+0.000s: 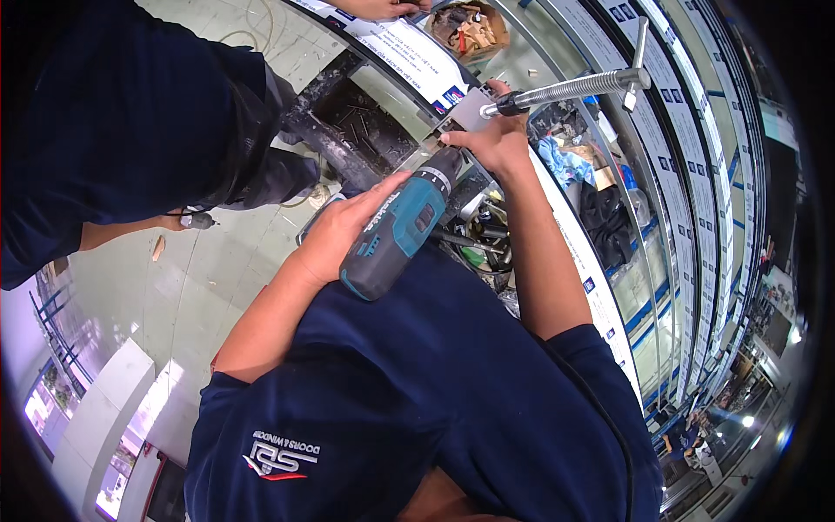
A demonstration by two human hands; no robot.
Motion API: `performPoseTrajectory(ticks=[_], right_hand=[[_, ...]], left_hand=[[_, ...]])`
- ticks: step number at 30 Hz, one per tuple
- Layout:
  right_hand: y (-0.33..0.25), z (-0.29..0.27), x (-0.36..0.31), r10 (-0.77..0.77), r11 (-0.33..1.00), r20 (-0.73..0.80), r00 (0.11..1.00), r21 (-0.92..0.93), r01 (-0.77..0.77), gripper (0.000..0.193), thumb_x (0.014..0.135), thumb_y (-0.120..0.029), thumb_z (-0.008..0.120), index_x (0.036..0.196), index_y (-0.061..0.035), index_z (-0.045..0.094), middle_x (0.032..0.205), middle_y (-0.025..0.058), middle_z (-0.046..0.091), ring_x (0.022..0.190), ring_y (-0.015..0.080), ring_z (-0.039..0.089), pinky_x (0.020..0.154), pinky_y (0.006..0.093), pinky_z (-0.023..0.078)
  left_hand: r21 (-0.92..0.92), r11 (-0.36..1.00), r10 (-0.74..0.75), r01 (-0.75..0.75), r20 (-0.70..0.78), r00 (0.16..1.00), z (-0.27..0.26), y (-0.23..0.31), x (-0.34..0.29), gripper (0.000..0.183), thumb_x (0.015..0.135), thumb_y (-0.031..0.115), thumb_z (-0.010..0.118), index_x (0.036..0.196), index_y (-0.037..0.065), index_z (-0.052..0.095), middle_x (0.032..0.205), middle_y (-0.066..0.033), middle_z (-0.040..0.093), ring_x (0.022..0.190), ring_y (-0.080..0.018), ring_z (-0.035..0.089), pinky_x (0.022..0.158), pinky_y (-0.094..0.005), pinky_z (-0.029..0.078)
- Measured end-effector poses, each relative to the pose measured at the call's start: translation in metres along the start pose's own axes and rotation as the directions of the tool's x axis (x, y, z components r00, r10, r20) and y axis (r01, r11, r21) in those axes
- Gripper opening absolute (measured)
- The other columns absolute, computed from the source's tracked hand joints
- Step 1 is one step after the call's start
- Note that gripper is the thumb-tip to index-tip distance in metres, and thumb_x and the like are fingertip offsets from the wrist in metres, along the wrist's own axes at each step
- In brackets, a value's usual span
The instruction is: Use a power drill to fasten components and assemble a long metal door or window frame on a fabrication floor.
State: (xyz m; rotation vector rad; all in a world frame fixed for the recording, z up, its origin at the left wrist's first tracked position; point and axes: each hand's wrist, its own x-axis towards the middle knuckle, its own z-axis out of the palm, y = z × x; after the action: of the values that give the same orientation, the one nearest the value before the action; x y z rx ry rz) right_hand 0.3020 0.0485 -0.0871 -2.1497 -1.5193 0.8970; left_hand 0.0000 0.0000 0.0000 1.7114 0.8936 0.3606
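A teal and black cordless drill slants across the middle, its chuck pointing up and right. My left hand is closed on it from the left side; the lower part of the grip is hidden. My right hand holds a small grey metal plate, with the thumb on the near side and a finger past the far edge. The plate lies by the end of a white-filmed profile, close to the drill's tip. A screw clamp with a long threaded rod and T-handle presses near the plate, beside my right fingers.
Long film-covered profiles lie on a rack to the right. Beyond the plate sits a box of offcuts. A co-worker in dark clothing stands at left; a hand rests at the top. Tools fill a bin below my right wrist.
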Motion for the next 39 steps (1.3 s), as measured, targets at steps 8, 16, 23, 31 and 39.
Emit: performPoseTrajectory(ticks=[8,16,23,31,39], right_hand=[[-0.007,-0.005,-0.004,0.027,1.0,-0.061,0.998,-0.007,-0.028,0.124,0.056,-0.044,0.102,0.157,-0.0089,0.039,0.154,0.0213,0.044,0.146,0.0387,0.037,0.126,0.0427,0.034],[-0.009,-0.009,-0.004,0.012,0.997,-0.051,0.999,-0.07,-0.016,0.128,0.056,-0.048,0.102,0.158,-0.0051,0.038,0.156,0.0221,0.044,0.147,0.0404,0.036,0.128,0.0431,0.031],[-0.014,-0.011,-0.005,0.018,0.998,-0.043,0.999,-0.066,-0.021,0.129,0.057,-0.05,0.101,0.159,-0.0043,0.037,0.156,0.0233,0.044,0.146,0.0409,0.035,0.128,0.0432,0.03],[-0.01,-0.013,-0.006,-0.05,0.995,-0.055,0.997,-0.086,0.045,0.127,0.059,-0.056,0.098,0.157,0.0001,0.041,0.157,0.022,0.045,0.144,0.0408,0.036,0.129,0.0434,0.025],[-0.003,-0.003,-0.008,-0.06,0.992,-0.087,0.994,-0.116,0.05,0.139,0.048,-0.045,0.105,0.16,-0.0009,0.036,0.153,0.0273,0.048,0.145,0.0403,0.04,0.126,0.0421,0.03]], left_hand=[[0.039,0.999,0.014,-0.013,-0.018,1.0,0.0,0.005,-0.003,0.084,0.085,0.013,0.077,0.162,0.016,0.047,0.14,-0.0228,0.068,0.12,-0.0413,0.071,0.1,-0.0415,0.057],[0.022,1.0,0.012,-0.012,-0.019,1.0,-0.006,0.011,-0.011,0.082,0.085,0.012,0.077,0.162,0.015,0.048,0.139,-0.0218,0.07,0.117,-0.0406,0.072,0.1,-0.0409,0.057],[0.057,0.998,0.038,-0.036,-0.027,0.999,-0.014,0.017,-0.021,0.077,0.086,0.011,0.075,0.159,0.013,0.052,0.138,-0.0198,0.071,0.114,-0.039,0.074,0.099,-0.0396,0.057],[0.09,0.995,-0.036,0.047,-0.119,0.992,-0.036,0.017,-0.078,0.07,0.087,0.006,0.074,0.155,0.008,0.057,0.132,-0.0163,0.074,0.114,-0.0333,0.076,0.099,-0.0366,0.057],[-0.047,0.968,-0.247,0.245,-0.307,0.919,-0.023,0.017,-0.104,0.069,0.088,0.001,0.074,0.155,0.009,0.057,0.13,-0.0092,0.075,0.112,-0.0169,0.073,0.101,-0.0298,0.055]])
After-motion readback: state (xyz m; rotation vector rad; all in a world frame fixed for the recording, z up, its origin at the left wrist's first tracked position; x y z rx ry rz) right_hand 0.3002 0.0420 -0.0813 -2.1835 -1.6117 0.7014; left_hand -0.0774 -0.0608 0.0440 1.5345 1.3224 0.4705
